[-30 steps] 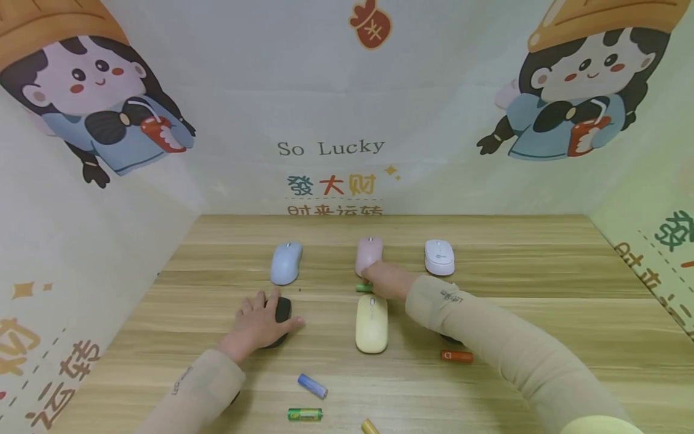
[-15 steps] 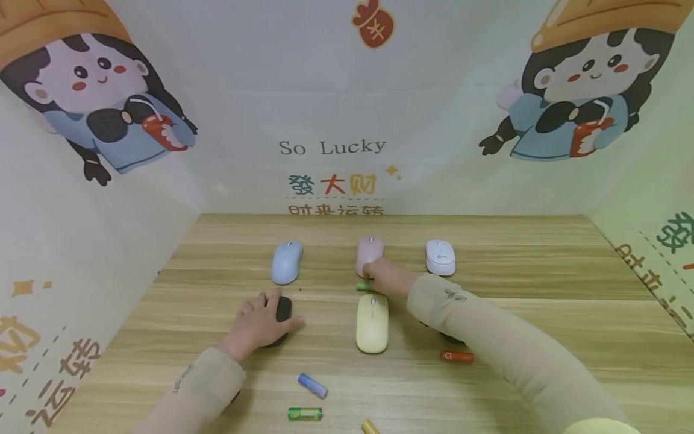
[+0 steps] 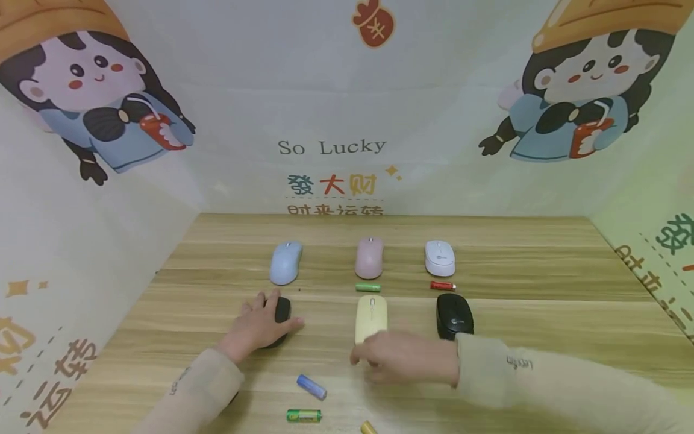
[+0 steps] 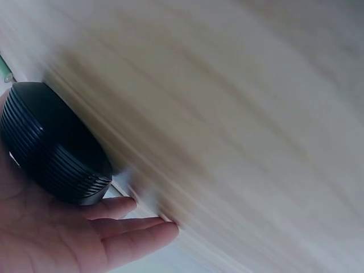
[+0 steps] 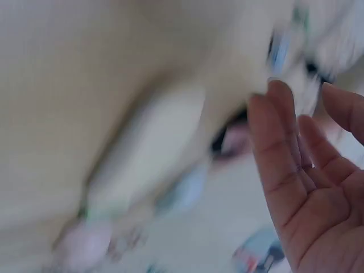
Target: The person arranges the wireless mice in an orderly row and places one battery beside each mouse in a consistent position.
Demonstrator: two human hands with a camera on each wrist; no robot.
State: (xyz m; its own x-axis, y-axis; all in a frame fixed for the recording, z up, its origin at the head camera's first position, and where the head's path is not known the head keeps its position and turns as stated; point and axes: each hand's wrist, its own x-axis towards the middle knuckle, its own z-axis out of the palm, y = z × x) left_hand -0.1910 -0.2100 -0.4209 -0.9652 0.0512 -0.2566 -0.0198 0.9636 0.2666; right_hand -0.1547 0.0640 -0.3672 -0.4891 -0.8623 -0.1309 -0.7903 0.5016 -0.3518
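My left hand rests over a black mouse; its fingers lie extended across it in the head view. In the left wrist view the ridged side of this black mouse shows against the palm. My right hand is over the near end of a yellow mouse, covering that end. Nothing shows between its fingers in the blurred right wrist view. A green battery lies between the yellow mouse and a pink mouse.
A blue mouse and a white mouse stand at the back. A red battery lies beyond another black mouse. Nearer are blue, green-and-yellow and yellow batteries on the wooden table.
My right hand has left the green battery by the pink mouse and come back toward me, over the yellow mouse's near end. My sleeve now covers the orange-red battery's spot. The left hand stays put.
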